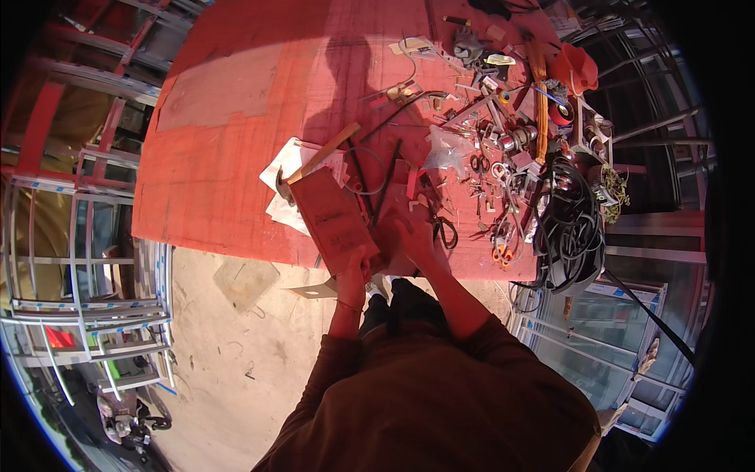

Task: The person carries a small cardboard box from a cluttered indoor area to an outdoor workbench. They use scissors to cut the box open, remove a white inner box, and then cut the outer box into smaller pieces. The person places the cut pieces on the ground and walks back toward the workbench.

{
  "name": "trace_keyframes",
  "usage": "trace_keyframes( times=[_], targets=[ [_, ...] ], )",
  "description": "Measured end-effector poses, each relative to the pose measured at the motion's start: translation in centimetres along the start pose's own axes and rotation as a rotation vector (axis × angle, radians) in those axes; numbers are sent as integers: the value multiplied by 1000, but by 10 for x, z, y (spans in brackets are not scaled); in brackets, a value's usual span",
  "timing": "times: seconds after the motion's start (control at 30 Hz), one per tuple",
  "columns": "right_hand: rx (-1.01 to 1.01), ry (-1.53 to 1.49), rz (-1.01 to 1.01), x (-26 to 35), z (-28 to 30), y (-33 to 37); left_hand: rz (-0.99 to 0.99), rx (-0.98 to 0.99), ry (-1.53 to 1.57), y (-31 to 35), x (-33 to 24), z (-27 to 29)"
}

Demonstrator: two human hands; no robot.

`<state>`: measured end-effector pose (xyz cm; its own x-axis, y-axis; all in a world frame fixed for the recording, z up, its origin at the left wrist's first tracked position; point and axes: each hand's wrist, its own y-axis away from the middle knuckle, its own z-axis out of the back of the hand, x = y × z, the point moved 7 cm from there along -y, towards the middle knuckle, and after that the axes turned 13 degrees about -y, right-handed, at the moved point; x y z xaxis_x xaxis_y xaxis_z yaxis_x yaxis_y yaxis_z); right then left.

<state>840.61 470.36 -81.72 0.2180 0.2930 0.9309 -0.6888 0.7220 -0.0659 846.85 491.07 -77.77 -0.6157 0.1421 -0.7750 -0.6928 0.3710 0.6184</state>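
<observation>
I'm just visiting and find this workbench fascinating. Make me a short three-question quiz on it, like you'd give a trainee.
1. Which hand clearly holds the lower end of the cardboard box?
2. The coiled black cables lie at which part of the red table?
A) left side
B) middle
C) right side
3. True or false: a wooden-handled tool lies partly over white papers.

Key:
1. The left hand; whether the right hand also touches it is hard to tell.
2. C
3. True
</observation>
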Motion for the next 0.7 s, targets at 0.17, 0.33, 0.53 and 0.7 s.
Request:
trace_keyframes(
  times=[0.17,0.33,0.53,0.7],
  targets=[
    [-123,284,-259,-83,138,-40,-77,158,350,21,-40,64],
    [-134,74,-232,-94,129,-37,-83,544,902,-6,-62,64],
    [-331,-664,-596,-166,121,-16,-44,623,1118,-23,-57,45],
    [-149,-319,-575,-191,120,36,27,602,1140,-41,-34,29]
  ],
)
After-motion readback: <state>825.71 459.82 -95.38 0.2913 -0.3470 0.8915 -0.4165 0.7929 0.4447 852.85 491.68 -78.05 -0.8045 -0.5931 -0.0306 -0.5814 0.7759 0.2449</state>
